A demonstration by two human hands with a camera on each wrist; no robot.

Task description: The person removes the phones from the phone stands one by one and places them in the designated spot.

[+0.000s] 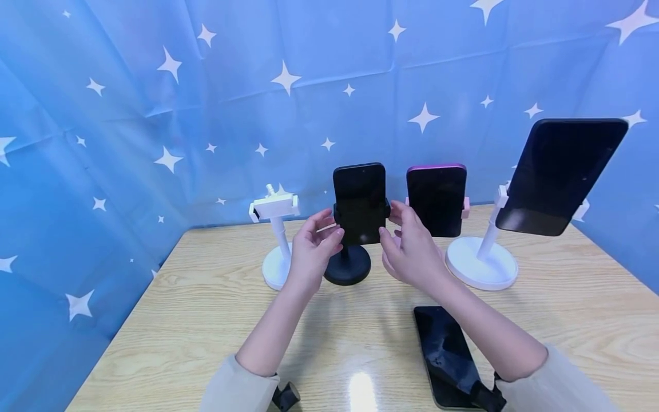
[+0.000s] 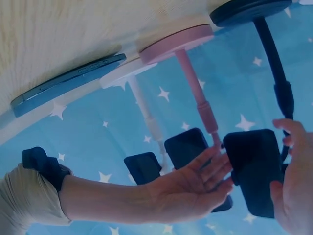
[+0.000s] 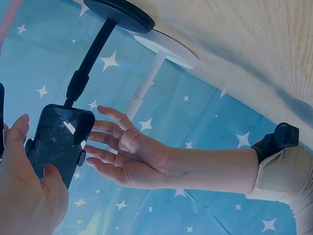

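Left hand and right hand, each grip spread, flank a phone above a wood-grain bench; starry blue cloth hangs behind.

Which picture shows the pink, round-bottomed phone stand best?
The left wrist view, because the pink stand shows its round base and most of its stem uncovered. The head view shows clamp ends and bits of base around the right hand; the right wrist view, just a pink strip in one corner.
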